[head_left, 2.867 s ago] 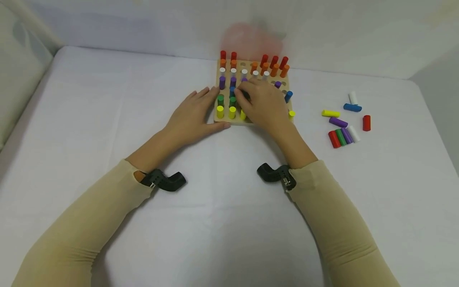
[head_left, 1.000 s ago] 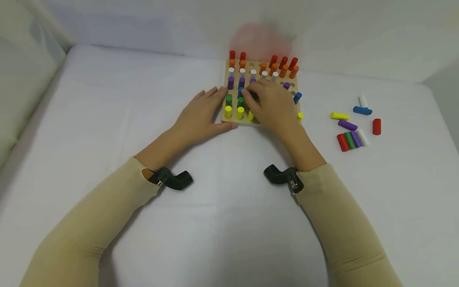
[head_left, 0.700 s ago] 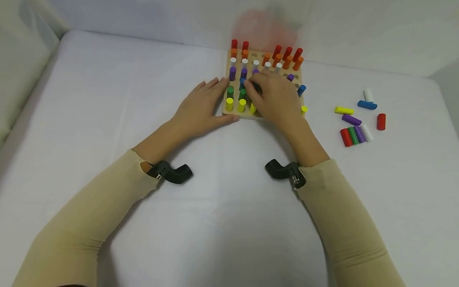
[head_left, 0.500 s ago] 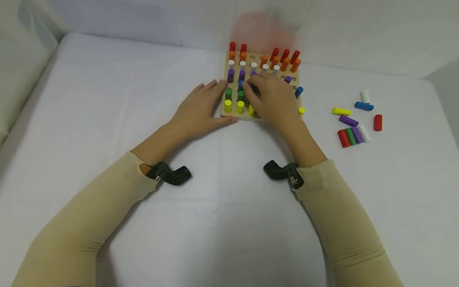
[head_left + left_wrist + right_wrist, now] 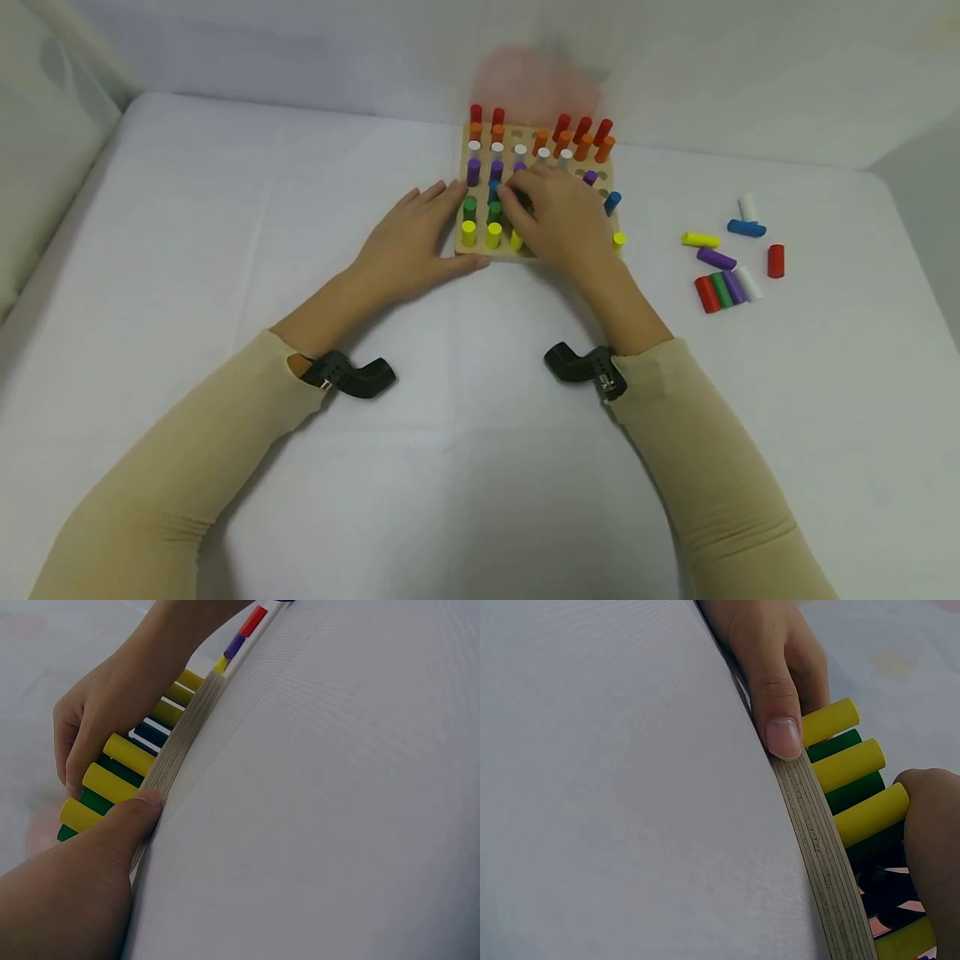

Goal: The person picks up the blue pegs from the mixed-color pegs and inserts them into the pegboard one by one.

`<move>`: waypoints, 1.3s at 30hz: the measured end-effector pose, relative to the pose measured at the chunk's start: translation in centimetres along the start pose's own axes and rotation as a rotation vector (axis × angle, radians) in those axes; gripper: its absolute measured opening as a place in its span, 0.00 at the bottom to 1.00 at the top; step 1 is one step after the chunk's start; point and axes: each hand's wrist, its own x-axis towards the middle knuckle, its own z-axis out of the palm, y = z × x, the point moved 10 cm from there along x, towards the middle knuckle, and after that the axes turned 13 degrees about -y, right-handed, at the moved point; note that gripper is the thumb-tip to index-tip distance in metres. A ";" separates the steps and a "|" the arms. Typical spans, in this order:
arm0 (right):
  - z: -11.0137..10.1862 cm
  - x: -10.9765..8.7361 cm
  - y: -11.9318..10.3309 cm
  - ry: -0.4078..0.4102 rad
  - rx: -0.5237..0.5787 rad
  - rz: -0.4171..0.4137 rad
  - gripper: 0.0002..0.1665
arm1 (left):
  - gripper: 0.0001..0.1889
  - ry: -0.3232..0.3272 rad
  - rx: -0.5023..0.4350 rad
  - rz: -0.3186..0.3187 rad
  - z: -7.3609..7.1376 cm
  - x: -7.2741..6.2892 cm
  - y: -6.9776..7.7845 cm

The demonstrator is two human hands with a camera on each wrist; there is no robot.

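Observation:
A wooden pegboard point(image 5: 459, 242) stands at the back of the table, filled with rows of coloured pegs. My left hand point(image 5: 408, 237) lies along its left side with fingers extended, the thumb touching the front edge. My right hand point(image 5: 562, 212) bends over the middle of the board. Its thumb and forefinger close at a blue peg point(image 5: 492, 192) in the second column; the exact contact is partly hidden. Yellow pegs point(image 5: 831, 721) and green pegs point(image 5: 96, 801) rise along the front edge in the wrist views. The right hand covers several pegs and holes.
Loose pegs lie right of the board: a yellow peg point(image 5: 701, 240), a blue peg point(image 5: 746, 227), a red peg point(image 5: 776, 261) and several others, some side by side. A white cloth point(image 5: 450, 483) covers the table. Pale fabric point(image 5: 337, 50) rises behind the board.
The head view has shifted slightly back and forth. Both hands keep their places on the pegboard, and no peg has visibly moved.

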 end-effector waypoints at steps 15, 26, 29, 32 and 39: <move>0.3 0.1 0.0 0.003 -0.013 0.008 0.25 | 0.54 0.003 0.001 -0.008 0.2 0.1 -0.1; 0.3 0.3 0.0 0.020 -0.011 -0.003 0.24 | 0.53 0.007 0.003 -0.005 0.1 0.2 -0.2; 0.3 0.4 0.0 0.016 -0.013 -0.004 0.24 | 0.54 0.009 0.008 -0.005 0.1 0.2 -0.2; 0.3 0.4 0.0 0.006 -0.017 0.002 0.24 | 0.54 0.010 0.007 -0.005 0.1 0.3 -0.2; 0.4 0.5 0.3 -0.003 -0.015 0.019 0.24 | 0.54 0.008 0.000 -0.008 0.1 0.5 -0.3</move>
